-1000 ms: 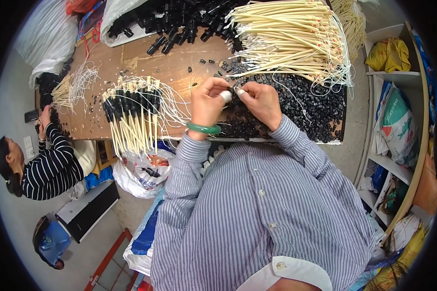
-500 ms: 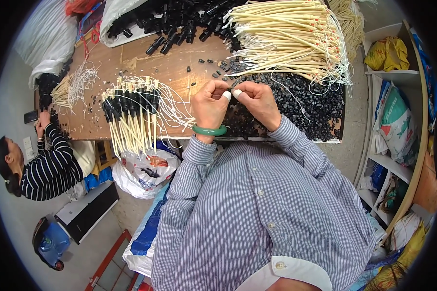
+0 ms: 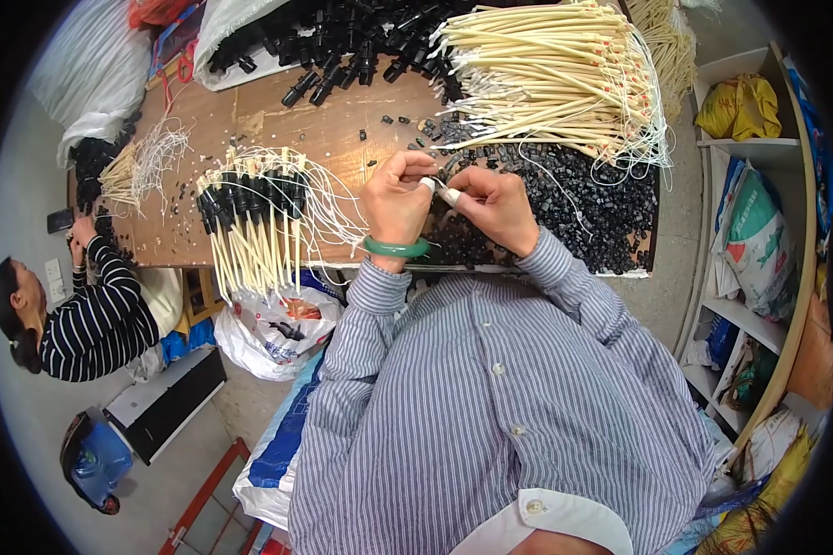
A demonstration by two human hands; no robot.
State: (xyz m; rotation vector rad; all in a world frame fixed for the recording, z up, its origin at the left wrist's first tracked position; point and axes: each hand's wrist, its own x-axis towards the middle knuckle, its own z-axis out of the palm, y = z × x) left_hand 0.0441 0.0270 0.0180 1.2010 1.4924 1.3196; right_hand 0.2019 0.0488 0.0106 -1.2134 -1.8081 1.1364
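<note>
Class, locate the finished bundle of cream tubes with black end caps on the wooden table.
In the head view, the bundle of cream tubes with black end caps lies left of the left hand, overhanging the wooden table's near edge above a white plastic bag.

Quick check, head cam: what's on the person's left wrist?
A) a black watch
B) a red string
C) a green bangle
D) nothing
C: a smooth green bangle circles the wrist just below the left hand, above the cuff of the striped sleeve; there is no watch or string on it.
</note>
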